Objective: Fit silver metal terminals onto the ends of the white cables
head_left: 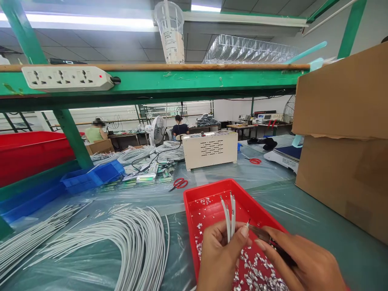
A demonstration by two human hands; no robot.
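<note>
A person's left hand (220,252) pinches slim white cables (233,220) tight while the right hand (303,254) is clamped on a dark hand tool (263,235) at one tip, above a red rectangular plastic tray (190,220) of silvery scraps (257,273), near right.

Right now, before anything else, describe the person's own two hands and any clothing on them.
The ungloved left hand and the ungloved right hand show slender fingers and a plain thumbnail each. No ring, bracelet or marking shows on the visible parts. The frame's lower edge cuts the forearms off, so sleeves cannot be judged.
</note>
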